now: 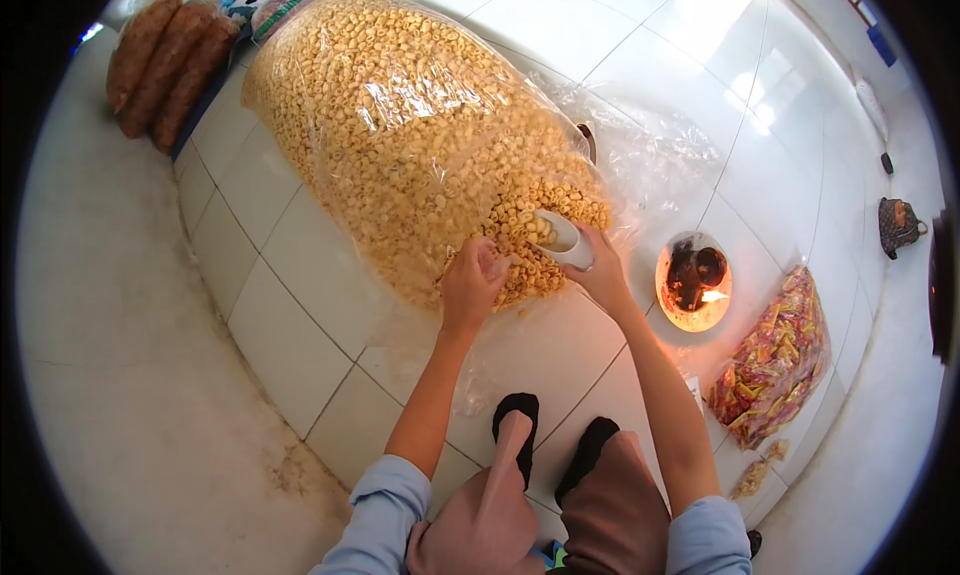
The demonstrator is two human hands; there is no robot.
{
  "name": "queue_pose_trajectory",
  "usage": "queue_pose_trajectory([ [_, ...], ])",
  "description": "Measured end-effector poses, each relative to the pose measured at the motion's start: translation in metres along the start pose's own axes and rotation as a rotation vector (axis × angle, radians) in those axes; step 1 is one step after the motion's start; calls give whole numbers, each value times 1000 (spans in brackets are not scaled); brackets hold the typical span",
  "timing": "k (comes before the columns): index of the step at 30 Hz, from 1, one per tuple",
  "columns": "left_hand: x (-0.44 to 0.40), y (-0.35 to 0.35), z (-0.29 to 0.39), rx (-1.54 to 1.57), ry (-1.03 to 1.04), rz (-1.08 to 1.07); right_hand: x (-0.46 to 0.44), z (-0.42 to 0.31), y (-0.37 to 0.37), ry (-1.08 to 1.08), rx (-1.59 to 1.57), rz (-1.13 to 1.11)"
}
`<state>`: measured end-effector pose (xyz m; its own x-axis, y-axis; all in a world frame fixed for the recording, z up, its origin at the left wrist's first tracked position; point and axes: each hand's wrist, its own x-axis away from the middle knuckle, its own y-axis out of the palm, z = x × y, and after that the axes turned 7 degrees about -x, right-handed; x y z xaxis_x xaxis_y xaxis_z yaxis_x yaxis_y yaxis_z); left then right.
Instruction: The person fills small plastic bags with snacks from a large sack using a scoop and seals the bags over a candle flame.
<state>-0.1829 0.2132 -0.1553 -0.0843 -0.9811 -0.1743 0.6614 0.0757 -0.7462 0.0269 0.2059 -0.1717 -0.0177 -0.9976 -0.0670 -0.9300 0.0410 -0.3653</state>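
A huge clear plastic bag [400,115] full of small yellow ring-shaped snacks [512,223] lies on the floor, its mouth facing me. My right hand [598,271] grips a white cup [565,241], tilted on its side at the bag's mouth, with some snacks inside it. At the left side of the opening is my left hand [473,287], its fingers curled together against the snacks. Whether it pinches the plastic edge or something small is hard to make out.
A plate with a lit flame [692,315] stands to the right of the bag. Beyond it lies a clear bag of small colourful packets [775,360], with small snack packs [755,475] below. Long brown bundles [165,70] stand at far left. Loose plastic [650,140] lies behind.
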Motion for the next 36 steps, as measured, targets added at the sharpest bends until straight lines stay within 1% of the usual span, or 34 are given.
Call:
queue_pose_trajectory([
  [4,-10,7,12,80,36,-13,1,-50,-43,-50,95,-7],
  [7,-14,16,25,160,87,32,1,-95,-78,-74,143,-49],
  [12,-18,27,40,288,93,3,-5,-135,-104,-92,309,-179],
  [16,-20,27,49,279,124,8,-7,-145,-104,-96,367,-217],
  [18,-21,27,52,254,79,3,-6,-147,-103,-155,430,-230],
  [22,-24,27,51,268,97,30,-5,-154,-99,-218,505,-231],
  [24,-25,28,49,257,188,96,-5,-161,-96,-263,579,-229],
  [25,-25,28,49,256,188,97,-5,-165,-94,-264,578,-229],
  [27,-24,27,48,267,66,-54,-5,-172,-90,-269,631,-249],
  [28,-23,26,48,267,66,-53,-5,-175,-87,-270,630,-249],
  [30,-23,27,50,361,59,-19,-6,-179,-81,-376,797,-254],
  [31,-23,26,50,360,60,-16,-6,-180,-79,-379,797,-252],
  [33,-22,25,50,393,22,-46,-6,-180,-75,-507,890,-186],
  [34,-23,25,49,393,23,-43,-6,-183,-73,-510,890,-185],
  [36,-24,24,48,291,126,44,-4,-188,-70,-596,918,-166],
])
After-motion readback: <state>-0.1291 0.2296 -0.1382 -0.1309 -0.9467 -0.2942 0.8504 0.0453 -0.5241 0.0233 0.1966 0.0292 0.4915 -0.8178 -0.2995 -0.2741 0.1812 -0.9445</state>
